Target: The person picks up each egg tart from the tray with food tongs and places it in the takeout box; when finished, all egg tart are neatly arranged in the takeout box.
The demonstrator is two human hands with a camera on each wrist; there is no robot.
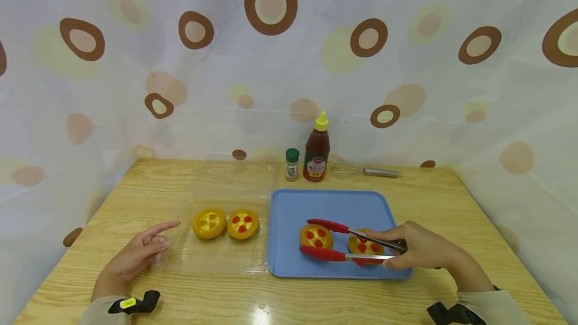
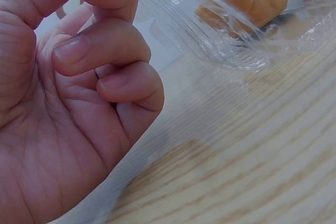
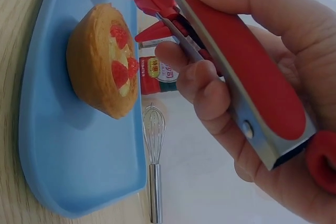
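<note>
My right hand [image 1: 424, 250] grips a pair of red-tipped metal tongs [image 3: 231, 51] over the blue tray [image 1: 329, 204]. The tongs' spread red tips lie on either side of a tart with red berries [image 1: 316, 236]; contact cannot be told. Beneath the tongs' arms sits a second berry tart [image 3: 100, 61], also on the tray. Beside the left edge of a clear plastic box [image 1: 217, 260] is my left hand [image 1: 135, 255], its index finger extended and the others loosely curled, with nothing seen held. Inside the box are a plain yellow tart [image 1: 209, 222] and a berry tart [image 1: 243, 224].
Behind the tray stand a green-capped shaker [image 1: 291, 164] and a red sauce bottle [image 1: 316, 154] with a yellow nozzle. A whisk [image 1: 375, 171] lies to their right. The box's clear lid [image 1: 239, 177] is folded back. A patterned cloth [image 1: 289, 74] hangs behind the wooden table [image 1: 217, 300].
</note>
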